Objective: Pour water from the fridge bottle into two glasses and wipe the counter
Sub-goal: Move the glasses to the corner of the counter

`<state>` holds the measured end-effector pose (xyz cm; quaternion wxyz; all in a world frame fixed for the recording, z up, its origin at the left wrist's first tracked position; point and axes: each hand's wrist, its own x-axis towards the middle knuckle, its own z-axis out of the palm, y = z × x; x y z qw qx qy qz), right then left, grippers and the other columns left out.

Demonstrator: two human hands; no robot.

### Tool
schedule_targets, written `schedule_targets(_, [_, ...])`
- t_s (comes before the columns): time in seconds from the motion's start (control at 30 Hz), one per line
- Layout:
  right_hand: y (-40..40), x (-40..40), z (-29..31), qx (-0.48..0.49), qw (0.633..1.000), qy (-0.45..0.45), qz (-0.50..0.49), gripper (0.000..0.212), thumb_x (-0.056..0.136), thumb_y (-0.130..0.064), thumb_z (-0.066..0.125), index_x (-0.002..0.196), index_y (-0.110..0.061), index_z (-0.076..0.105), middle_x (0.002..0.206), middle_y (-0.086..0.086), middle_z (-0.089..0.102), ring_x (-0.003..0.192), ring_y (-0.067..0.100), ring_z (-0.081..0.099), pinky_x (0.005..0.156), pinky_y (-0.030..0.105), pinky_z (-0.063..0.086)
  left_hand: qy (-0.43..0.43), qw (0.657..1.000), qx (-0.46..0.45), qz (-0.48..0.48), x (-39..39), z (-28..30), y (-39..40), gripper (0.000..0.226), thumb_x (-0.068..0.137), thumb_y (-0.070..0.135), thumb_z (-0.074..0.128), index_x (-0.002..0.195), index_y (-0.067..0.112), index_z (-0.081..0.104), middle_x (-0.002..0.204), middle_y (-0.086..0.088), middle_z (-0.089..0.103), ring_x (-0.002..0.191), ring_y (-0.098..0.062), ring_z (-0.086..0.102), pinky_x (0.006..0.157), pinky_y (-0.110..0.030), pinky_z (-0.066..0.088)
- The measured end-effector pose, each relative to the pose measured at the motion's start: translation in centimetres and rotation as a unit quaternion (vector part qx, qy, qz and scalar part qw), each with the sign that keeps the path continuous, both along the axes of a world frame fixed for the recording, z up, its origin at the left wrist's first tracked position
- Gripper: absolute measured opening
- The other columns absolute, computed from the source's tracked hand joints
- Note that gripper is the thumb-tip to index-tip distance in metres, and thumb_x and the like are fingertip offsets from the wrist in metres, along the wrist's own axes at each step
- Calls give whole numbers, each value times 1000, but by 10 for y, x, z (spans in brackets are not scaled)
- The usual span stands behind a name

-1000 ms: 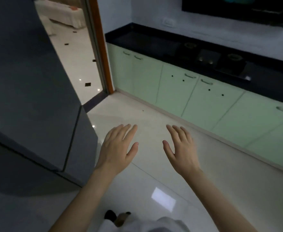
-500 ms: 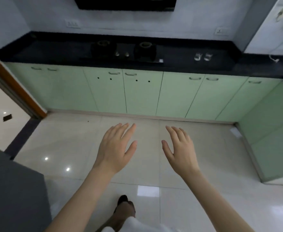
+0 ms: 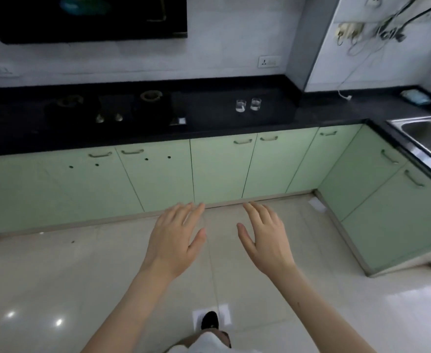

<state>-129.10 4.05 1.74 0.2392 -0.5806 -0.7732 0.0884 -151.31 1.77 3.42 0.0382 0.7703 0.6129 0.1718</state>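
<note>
Both hands empty: left hand (image 3: 175, 240) and right hand (image 3: 266, 239) held out palm-down over the floor (image 3: 56, 276), fingers straight and spread, touching nothing. Looks like a neutral carry pose, free for the first grab. Two glasses (image 3: 248, 104) stand upright side by side on the black desk (image 3: 209, 123), right of the stove (image 3: 112, 108), well apart from the hands; probably staged there for pouring. Cannot tell if they hold water. Bottle and fridge not in view. Blue cloth (image 3: 416, 96) lies at the desk's far right corner, near the sink (image 3: 428, 133); likely for wiping.
</note>
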Motion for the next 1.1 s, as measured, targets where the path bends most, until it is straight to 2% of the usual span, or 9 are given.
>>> schedule_targets(0.1, [48,12,9,8,1000,6,-16,51,96,-42,38,136,-12,51,131,7,57,123,32,50,98,44,44,-7,1000,7,-29,13,9,59,53,94,42,35,138,15,50,130,-9,59,120,-31,53,104,-43,38])
schedule_targets(0.23, [102,35,16,15,999,4,-40,50,97,-41,38,137,-13,50,132,6,57,124,31,49,100,43,43,-2,998,4,-57,36,15,128,53,93,42,36,136,15,52,129,-8,60,119,-32,54,104,-39,32])
schedule_targets(0.47, [193,92,-1,-11,999,-6,-50,49,98,-40,38,136,-13,50,132,5,57,124,28,50,100,42,43,16,995,-33,-93,94,-14,225,54,94,45,31,139,19,48,131,-5,58,121,-29,53,103,-43,42])
schedule_targets(0.6, [269,133,-10,-30,999,-23,-21,51,98,-42,35,139,-15,47,136,3,54,128,27,47,101,45,43,18,997,-32,-63,134,-20,287,53,92,43,34,136,18,51,128,-5,60,117,-29,56,100,-43,45])
schedule_targets(0.87, [405,188,0,-49,996,-52,53,52,98,-43,33,139,-15,46,138,4,53,130,28,45,104,44,42,32,998,-39,29,192,-8,394,54,94,44,34,137,16,50,130,-7,59,120,-31,54,102,-44,43])
schedule_targets(1.1, [489,196,-11,-79,991,-70,85,54,97,-44,29,140,-15,45,140,4,52,131,26,44,107,42,39,44,993,-83,64,206,-16,461,55,94,44,31,136,15,52,130,-7,60,119,-31,55,100,-46,45])
